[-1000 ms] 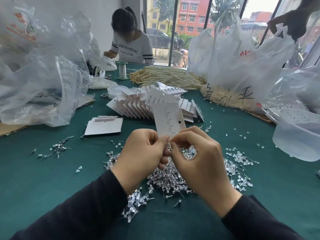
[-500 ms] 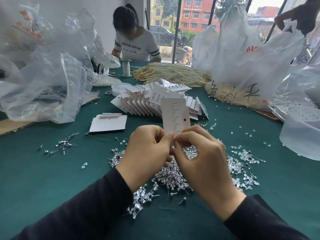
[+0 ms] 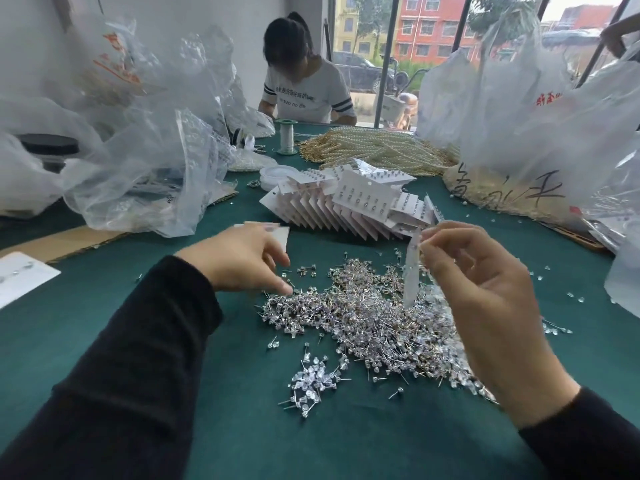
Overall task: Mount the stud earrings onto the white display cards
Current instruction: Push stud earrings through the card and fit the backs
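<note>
I'm looking into a small jewellery-assembly workshop, the sort run out of a street-front room. A green-covered worktop point(image 3: 104, 341) fills my view, heaped with loose stud earrings point(image 3: 363, 317) and a fanned stack of filled white display cards point(image 3: 346, 206). Farther back lie bundled pearl strands point(image 3: 377, 150), a spool of thread point(image 3: 287, 136) and bulging plastic bags point(image 3: 149, 174) of stock on both sides. Across from me another worker point(image 3: 304, 88) in a white shirt bends over the same surface. Behind that person, tall windows point(image 3: 433, 39) show red brick buildings outside.
</note>
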A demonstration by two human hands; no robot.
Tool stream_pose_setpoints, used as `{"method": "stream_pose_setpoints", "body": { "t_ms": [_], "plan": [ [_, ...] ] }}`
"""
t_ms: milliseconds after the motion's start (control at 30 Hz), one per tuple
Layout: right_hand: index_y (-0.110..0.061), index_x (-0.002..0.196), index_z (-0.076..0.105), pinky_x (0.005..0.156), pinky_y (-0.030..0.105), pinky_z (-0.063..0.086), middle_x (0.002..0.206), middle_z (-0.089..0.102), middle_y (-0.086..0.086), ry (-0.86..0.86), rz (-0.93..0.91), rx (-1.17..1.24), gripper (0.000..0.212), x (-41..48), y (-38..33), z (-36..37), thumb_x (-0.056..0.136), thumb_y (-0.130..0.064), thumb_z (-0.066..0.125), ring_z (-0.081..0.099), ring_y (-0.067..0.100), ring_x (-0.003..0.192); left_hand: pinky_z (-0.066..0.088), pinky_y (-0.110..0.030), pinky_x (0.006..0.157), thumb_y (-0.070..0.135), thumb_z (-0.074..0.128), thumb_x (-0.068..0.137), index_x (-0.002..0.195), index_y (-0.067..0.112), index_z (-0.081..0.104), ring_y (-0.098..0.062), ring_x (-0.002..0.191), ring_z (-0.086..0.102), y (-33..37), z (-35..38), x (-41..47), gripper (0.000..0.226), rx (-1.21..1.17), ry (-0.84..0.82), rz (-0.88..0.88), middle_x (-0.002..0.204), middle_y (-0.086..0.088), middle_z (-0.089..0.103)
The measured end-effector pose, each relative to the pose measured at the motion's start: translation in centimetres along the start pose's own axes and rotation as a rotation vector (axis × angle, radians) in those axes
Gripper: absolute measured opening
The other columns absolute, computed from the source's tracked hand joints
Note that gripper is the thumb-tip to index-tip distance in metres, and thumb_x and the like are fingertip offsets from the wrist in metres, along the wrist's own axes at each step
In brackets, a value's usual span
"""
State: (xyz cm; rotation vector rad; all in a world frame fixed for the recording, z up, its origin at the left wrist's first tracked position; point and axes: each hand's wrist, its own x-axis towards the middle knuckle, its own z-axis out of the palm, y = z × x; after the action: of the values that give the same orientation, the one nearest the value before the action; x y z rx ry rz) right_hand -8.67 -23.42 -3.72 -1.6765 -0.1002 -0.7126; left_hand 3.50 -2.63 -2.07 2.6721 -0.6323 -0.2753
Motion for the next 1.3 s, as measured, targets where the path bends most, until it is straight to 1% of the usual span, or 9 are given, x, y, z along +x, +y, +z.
{"method": "stream_pose_setpoints", "body": {
  "t_ms": [133,233,433,567,667,767,933,1033,1300],
  "plan": [
    [-0.013,0.073,0.063,0.064,0.023,0.054,0.076,0.067,0.0,0.015,0.31,0.495,0.004,0.1,-0.7,-0.6,0.072,-0.013,0.059,0.062,0.012,0.071,0.038,-0.016,0.062,0.033,0.078,0.067,0.084,0.029,0.065,-0.003,0.071,0.052,0.4,1.1,0.3,0.022,0.065,-0.102,0.005,0.079,0.011,0.058],
    [-0.008,0.077,0.06,0.057,0.022,0.054,0.072,0.066,0.004,0.001,0.463,0.614,0.008,0.0,-0.8,-0.8,0.07,-0.012,0.058,0.062,0.012,0.065,0.036,-0.014,0.054,0.026,0.076,0.071,0.067,0.026,0.062,0.002,0.06,0.05,0.4,1.3,0.5,0.015,0.053,-0.082,0.043,0.064,0.014,0.057],
    [-0.006,0.078,0.065,0.062,0.029,0.056,0.077,0.069,0.011,-0.008,0.697,0.794,0.022,0.0,-0.4,-1.0,0.057,-0.009,0.069,0.065,0.021,0.07,0.042,-0.017,0.06,0.025,0.072,0.075,0.066,0.023,0.066,-0.004,0.064,0.056,0.6,1.0,0.1,0.011,0.042,-0.056,0.056,0.065,0.011,0.063],
    [-0.004,0.088,0.066,0.068,0.036,0.056,0.089,0.07,0.015,-0.022,0.756,0.86,0.075,0.0,-0.1,-1.1,0.018,-0.009,0.093,0.069,0.025,0.076,0.041,-0.015,0.056,0.036,0.069,0.077,0.058,0.021,0.067,-0.001,0.055,0.054,0.9,0.4,-0.2,0.024,0.002,0.036,0.052,0.061,0.007,0.065],
    [-0.003,0.096,0.062,0.069,0.036,0.056,0.091,0.07,0.015,-0.018,0.788,0.883,0.059,0.0,-0.1,-1.0,0.041,-0.009,0.082,0.068,0.026,0.079,0.039,-0.025,0.055,0.04,0.054,0.086,0.053,0.017,0.058,-0.013,0.05,0.048,1.8,0.4,-0.6,0.041,-0.021,0.139,0.103,0.057,-0.005,0.06],
    [-0.002,0.099,0.061,0.075,0.035,0.054,0.094,0.069,0.016,-0.028,0.805,0.899,0.045,-0.1,0.0,-1.0,0.055,-0.012,0.067,0.067,0.026,0.083,0.036,-0.018,0.048,0.037,0.05,0.089,0.062,0.02,0.049,-0.005,0.044,0.039,3.5,1.0,-1.5,0.032,-0.186,0.188,0.24,0.054,0.006,0.049],
    [-0.001,0.096,0.062,0.077,0.035,0.054,0.097,0.066,0.02,-0.079,0.783,0.897,0.079,-0.3,0.0,-0.7,0.025,-0.011,0.094,0.063,0.027,0.086,0.045,-0.015,0.052,0.019,0.069,0.078,0.075,0.019,0.06,-0.006,0.054,0.053,6.1,2.1,-2.7,0.01,-0.456,0.268,0.455,0.064,0.006,0.06],
    [-0.001,0.088,0.065,0.068,0.032,0.056,0.093,0.066,0.018,-0.109,0.757,0.916,0.07,-0.4,0.0,-0.6,0.025,-0.01,0.093,0.064,0.024,0.077,0.051,-0.017,0.059,0.013,0.073,0.074,0.074,0.018,0.065,-0.01,0.062,0.061,7.0,2.9,-2.7,0.009,-0.553,0.39,0.464,0.071,0.005,0.067],
    [0.001,0.094,0.066,0.075,0.036,0.055,0.095,0.065,0.019,-0.142,0.74,0.903,0.071,-0.6,0.0,-0.3,0.029,-0.012,0.093,0.066,0.025,0.078,0.053,-0.028,0.064,0.007,0.073,0.074,0.077,0.01,0.069,-0.013,0.066,0.063,7.6,3.8,-2.8,0.006,-0.525,0.513,0.531,0.076,-0.001,0.068]
  ]
}}
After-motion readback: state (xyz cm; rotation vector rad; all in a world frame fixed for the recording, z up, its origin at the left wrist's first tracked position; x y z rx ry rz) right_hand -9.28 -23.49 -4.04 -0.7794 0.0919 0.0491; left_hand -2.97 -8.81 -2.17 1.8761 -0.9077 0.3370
